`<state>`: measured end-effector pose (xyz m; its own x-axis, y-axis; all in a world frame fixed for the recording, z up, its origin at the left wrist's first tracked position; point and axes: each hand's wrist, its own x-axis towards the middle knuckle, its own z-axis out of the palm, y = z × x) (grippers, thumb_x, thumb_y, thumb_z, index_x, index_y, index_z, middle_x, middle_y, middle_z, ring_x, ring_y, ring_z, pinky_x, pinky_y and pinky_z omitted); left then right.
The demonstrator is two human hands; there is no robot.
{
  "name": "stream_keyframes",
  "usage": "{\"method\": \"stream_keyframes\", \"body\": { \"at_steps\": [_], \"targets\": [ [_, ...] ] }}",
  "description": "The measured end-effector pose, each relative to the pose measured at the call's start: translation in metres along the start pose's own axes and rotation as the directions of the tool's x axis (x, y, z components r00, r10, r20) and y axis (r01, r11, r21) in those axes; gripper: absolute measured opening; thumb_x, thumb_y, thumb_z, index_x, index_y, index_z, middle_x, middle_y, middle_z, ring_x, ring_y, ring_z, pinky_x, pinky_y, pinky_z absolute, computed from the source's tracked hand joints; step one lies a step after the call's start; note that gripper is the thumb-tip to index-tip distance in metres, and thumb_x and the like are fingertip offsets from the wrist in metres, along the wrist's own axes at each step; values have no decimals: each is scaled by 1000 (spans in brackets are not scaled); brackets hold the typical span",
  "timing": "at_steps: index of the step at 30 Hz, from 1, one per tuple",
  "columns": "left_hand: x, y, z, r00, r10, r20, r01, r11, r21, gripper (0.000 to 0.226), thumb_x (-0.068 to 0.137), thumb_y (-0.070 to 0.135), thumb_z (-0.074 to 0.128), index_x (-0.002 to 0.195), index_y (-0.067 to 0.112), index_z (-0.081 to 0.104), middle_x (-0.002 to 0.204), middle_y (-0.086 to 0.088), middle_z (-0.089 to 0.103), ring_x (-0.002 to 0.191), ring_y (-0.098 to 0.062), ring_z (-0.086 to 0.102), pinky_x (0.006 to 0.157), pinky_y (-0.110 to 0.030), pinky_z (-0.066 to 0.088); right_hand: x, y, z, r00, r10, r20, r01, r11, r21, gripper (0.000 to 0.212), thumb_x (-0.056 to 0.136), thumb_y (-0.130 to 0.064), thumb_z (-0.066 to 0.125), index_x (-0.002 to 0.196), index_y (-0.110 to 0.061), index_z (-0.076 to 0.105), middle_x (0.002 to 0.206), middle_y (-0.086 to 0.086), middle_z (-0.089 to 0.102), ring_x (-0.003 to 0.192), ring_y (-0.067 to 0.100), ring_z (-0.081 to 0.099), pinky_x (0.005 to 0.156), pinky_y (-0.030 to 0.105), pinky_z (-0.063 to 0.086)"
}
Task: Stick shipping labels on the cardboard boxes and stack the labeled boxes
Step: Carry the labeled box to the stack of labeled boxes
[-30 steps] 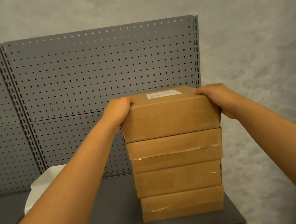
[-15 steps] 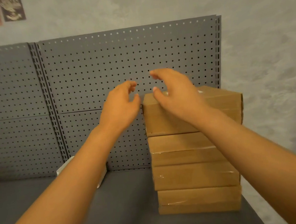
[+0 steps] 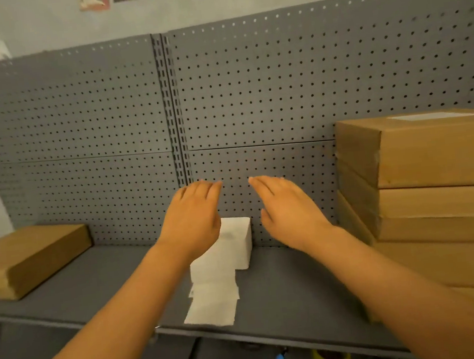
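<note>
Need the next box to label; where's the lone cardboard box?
The lone cardboard box lies flat at the shelf's far left, against the pegboard, left of the white label stack.

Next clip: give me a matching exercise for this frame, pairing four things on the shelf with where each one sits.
Things:
1. stack of boxes
2. single box
3. label stack
4. left hand

Places:
A. far left of the shelf
B. in the air, partly in front of the label stack
C. right end of the shelf
D. middle of the shelf, against the pegboard

Pairs: 1-C, 2-A, 3-D, 4-B
</note>
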<state>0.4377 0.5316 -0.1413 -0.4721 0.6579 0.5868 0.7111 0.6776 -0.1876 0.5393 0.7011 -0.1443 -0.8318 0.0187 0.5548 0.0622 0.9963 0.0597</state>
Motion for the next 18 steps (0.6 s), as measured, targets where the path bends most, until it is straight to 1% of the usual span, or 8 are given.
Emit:
{"method": "stream_keyframes", "body": {
  "at_steps": [3,7,10,13,18],
  "targets": [
    [-14,-52,15,997,26,76,-32,996,86,58,89,17,47,145,12,35,144,-8,44,137,-27,35,112,-40,27,18,-33,29,997,41,63,-41,999,-1,64,93,-13,43,152,-15,18,156,2,25,144,19,21,120,34,8],
    [-32,-115,32,989,20,145,-35,994,107,60,92,18,43,149,13,25,150,-6,34,142,-25,26,116,-39,20,41,-79,59,994,66,85,-67,998,7,64,93,-14,43,152,-16,18,155,1,26,143,20,23,120,34,9],
    [-40,-152,41,987,22,160,-39,994,104,58,94,18,39,149,13,23,152,-6,32,143,-24,24,117,-39,18,59,-108,75,993,79,85,-81,996,24,64,91,-13,45,151,-16,21,152,2,32,140,23,28,119,36,14],
    [-45,-181,47,987,14,162,-28,996,88,56,94,17,38,149,13,25,151,-6,33,142,-24,25,117,-38,18,78,-130,87,992,81,98,-86,995,47,63,92,-15,45,151,-16,22,151,3,33,139,23,29,118,34,14],
    [-55,-220,56,988,-44,146,28,994,109,56,93,20,41,147,13,28,148,-6,37,140,-25,28,114,-38,21,111,-158,107,995,14,100,-20,998,56,62,92,-16,46,150,-15,24,150,3,34,138,23,31,117,31,16]
  ]
}}
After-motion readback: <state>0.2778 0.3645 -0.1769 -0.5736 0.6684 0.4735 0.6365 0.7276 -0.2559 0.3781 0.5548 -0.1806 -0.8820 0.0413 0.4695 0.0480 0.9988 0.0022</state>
